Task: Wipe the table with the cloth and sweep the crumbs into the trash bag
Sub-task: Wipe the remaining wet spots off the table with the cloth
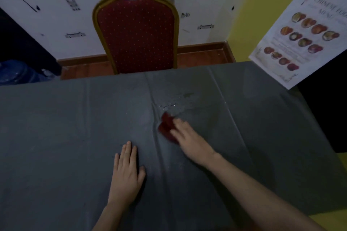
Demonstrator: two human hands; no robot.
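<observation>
The right hand (189,140) presses a red cloth (167,127) on the table (56,127), fingers flat, its grip hidden. The left hand (126,172) lies flat beside the cloth, holding nothing.
</observation>
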